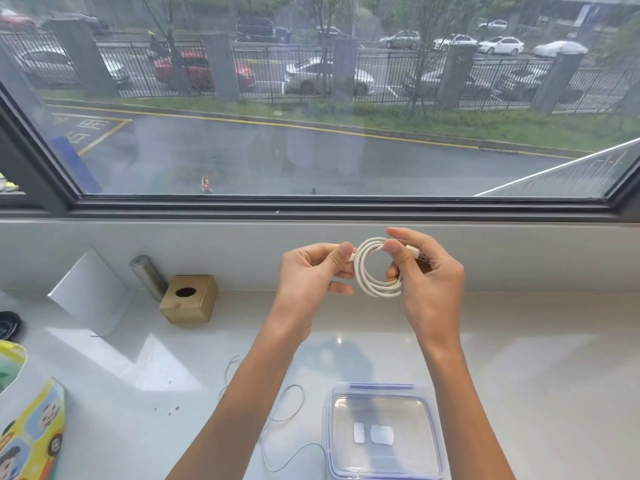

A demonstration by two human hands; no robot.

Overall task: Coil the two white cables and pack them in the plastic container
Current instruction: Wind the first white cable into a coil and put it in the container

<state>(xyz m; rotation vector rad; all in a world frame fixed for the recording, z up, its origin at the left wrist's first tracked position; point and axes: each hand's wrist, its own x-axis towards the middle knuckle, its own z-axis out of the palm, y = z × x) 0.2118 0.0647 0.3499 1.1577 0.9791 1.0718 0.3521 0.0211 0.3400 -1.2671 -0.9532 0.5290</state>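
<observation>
Coil held up over the counter, pinched on its near-left side by left hand, gripped on the other side by right hand, plug end poking out past the right thumb. Keep loops stacked flat; tuck the plug end through or under a turn so nothing springs open. Second cable lying loose on the counter, left of the box. Box lid looks shut: free one hand for the clips before packing.
</observation>
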